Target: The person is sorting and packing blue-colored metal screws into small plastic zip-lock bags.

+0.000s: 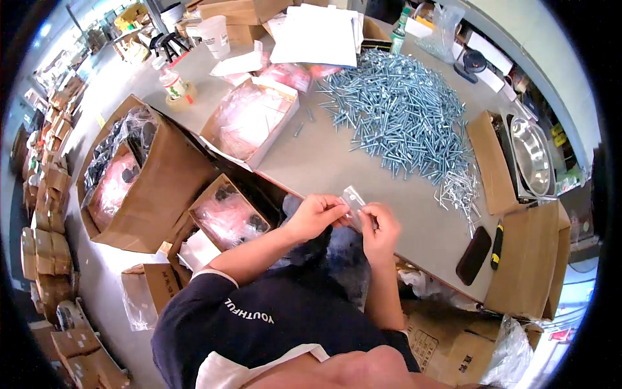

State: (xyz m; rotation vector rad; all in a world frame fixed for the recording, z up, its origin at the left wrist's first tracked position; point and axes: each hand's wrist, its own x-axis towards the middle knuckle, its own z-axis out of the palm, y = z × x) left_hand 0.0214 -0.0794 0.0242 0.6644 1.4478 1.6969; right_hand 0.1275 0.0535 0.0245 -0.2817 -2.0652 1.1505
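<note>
Both hands meet at the near edge of the table, around a small clear plastic bag (352, 200). My left hand (319, 215) pinches one side of it between thumb and fingers. The other side is pinched by my right hand (380, 227). What the bag holds, if anything, is too small to tell. Beyond my hands lies a large heap of long silvery screws (398, 110), with a smaller pile of short, whiter screws (460, 191) at its near right. To the left, a white open box (253, 120) contains clear and pinkish plastic bags.
Left of the table are cardboard boxes (162, 201) with bagged goods. On the right stand a metal bowl (531, 152), an open carton (528, 259), a dark phone (474, 256) and a yellow-black cutter (497, 246). Papers (315, 35) and a green-capped bottle (400, 31) sit at the back.
</note>
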